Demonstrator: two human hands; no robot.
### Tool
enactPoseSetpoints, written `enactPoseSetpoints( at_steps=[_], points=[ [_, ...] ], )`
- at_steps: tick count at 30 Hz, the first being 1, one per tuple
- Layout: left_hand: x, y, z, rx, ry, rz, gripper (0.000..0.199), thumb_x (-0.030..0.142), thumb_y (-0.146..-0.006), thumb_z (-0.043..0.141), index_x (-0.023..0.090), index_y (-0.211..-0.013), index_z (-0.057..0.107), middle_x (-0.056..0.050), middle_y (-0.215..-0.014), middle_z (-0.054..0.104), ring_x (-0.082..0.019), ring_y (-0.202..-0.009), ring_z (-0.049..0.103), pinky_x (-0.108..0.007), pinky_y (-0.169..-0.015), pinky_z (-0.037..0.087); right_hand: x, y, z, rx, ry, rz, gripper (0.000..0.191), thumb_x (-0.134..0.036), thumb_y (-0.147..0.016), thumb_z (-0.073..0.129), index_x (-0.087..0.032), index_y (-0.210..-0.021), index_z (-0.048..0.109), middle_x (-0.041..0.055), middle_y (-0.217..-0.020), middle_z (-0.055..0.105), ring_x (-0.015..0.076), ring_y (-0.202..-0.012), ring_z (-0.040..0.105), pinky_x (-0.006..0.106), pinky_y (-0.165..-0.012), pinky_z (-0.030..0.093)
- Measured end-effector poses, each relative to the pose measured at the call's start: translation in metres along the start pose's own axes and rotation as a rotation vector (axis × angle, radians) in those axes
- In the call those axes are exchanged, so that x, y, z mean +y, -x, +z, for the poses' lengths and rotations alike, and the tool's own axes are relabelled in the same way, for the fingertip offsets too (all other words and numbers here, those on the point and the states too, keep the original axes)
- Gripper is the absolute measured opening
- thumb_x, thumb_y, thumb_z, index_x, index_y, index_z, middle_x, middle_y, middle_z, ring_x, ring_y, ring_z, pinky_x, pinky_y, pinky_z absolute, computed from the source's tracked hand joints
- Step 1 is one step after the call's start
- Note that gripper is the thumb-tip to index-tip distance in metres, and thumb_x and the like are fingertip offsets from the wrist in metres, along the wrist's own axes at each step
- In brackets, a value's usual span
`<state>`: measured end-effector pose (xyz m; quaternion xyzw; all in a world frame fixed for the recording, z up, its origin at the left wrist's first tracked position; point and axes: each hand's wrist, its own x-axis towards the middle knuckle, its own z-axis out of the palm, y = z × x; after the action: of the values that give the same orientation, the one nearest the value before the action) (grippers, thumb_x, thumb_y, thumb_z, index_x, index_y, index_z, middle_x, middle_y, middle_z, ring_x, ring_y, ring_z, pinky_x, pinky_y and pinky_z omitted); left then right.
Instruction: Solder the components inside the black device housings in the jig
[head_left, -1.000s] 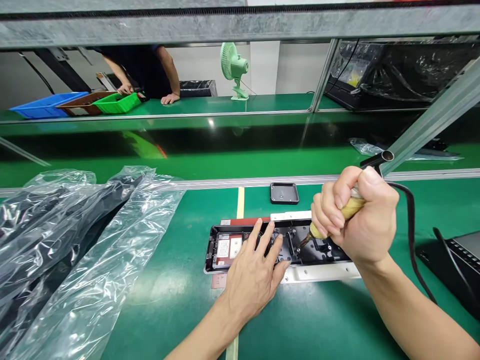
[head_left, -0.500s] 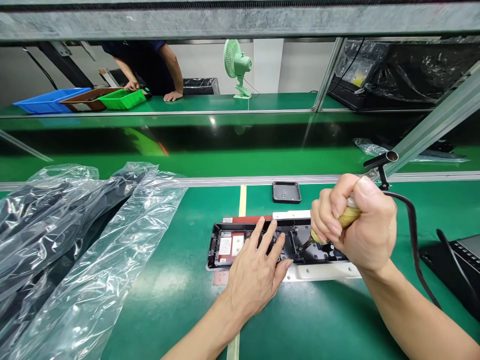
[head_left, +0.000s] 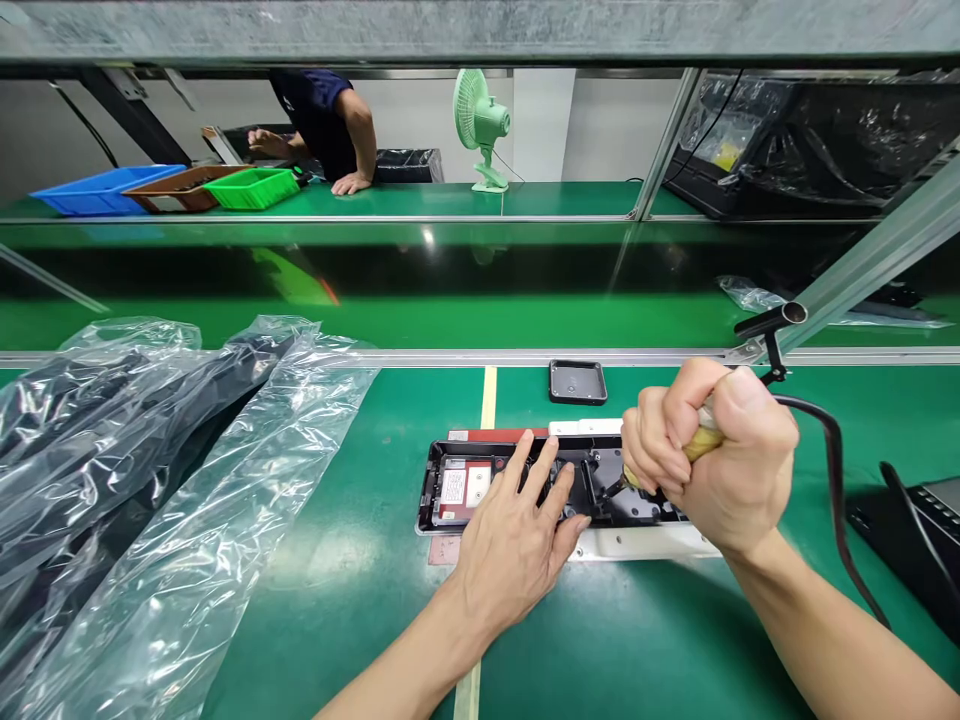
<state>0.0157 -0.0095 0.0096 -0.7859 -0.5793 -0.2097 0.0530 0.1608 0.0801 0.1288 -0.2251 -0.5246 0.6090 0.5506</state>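
A long black housing lies on a white and red fixture on the green bench. My left hand rests flat across the housing with its fingers spread. Beside its fingertips is a white label inside the housing. My right hand is wrapped round the yellow handle of a tool. The tool's dark shaft slants down to the left, its tip low in the housing; the exact contact point is too small to tell. Behind the housing lies a small black tray-like part.
Plastic-wrapped dark parts cover the left side. A metal post carries a black tube holder with a cable at right. Beyond stand colored bins, a green fan and a person leaning on the far bench.
The camera view has shifted slightly. Both my hands keep nearly the same pose on the housing and tool. The person across has raised one hand off the bins.
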Motion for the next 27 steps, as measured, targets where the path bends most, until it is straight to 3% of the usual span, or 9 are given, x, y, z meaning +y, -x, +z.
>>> enactPoseSetpoints(
  at_steps=[7, 27],
  points=[
    [-0.0005, -0.0003, 0.0006, -0.023, 0.020, -0.008, 0.047, 0.040, -0.108, 0.049, 0.013, -0.144, 0.061, -0.016, -0.164, 0.047, -0.042, -0.156, 0.035, -0.060, -0.107, 0.059, -0.0016, -0.0038, -0.0003, 0.062, -0.019, 0.053, 0.039, -0.037, -0.090, 0.064, -0.021, -0.057, 0.048, -0.0053, -0.040, 0.035, 0.0088, -0.033, 0.030, 0.021, -0.031, 0.030],
    [0.0003, -0.0007, -0.0003, -0.020, 0.018, -0.014, 0.047, 0.040, -0.108, 0.048, 0.013, -0.144, 0.061, -0.016, -0.163, 0.047, -0.042, -0.156, 0.035, -0.060, -0.106, 0.059, -0.0007, -0.0053, -0.0042, 0.032, -0.036, 0.063, 0.039, -0.039, -0.089, 0.064, -0.022, -0.057, 0.050, -0.0045, -0.040, 0.036, 0.0089, -0.033, 0.029, 0.022, -0.031, 0.029]
  ],
)
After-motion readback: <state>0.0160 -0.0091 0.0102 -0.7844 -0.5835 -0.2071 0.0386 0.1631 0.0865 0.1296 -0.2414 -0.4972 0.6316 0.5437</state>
